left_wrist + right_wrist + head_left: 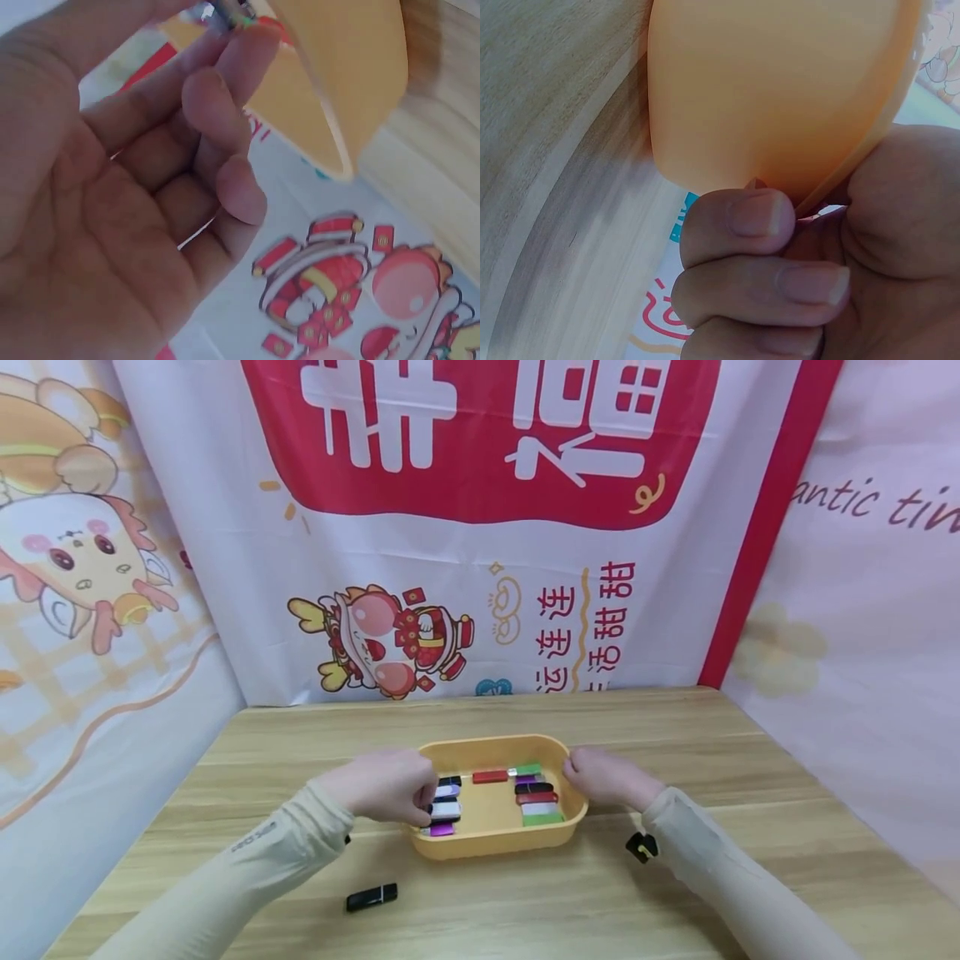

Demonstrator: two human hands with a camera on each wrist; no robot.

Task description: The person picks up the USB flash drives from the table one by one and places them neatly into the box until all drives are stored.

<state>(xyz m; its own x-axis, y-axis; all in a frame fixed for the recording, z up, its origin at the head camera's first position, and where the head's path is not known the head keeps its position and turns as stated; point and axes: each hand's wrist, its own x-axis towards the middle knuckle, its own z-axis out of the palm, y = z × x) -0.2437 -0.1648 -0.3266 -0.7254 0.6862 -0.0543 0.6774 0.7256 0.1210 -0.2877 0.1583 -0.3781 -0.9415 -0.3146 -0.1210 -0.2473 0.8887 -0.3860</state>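
A yellow plastic basket (491,845) stands on the table with small USB sticks laid in rows along both ends. My left hand (393,787) reaches over the basket's left end. In the left wrist view, its thumb and index finger pinch a small dark and silvery USB stick (223,13), mostly cut off by the frame's top; the other fingers are loosely curled. At the right end, my right hand (606,777) grips the basket's rim, thumb on one side and curled fingers on the other. A red USB stick (490,777) and a green one (528,770) lie along the far wall.
On the wooden table (285,752), a black USB stick (371,897) lies in front of the basket, to its left. A small black and yellow object (642,847) shows beneath the right wrist. Printed cloth (660,627) hangs behind the table and at both sides.
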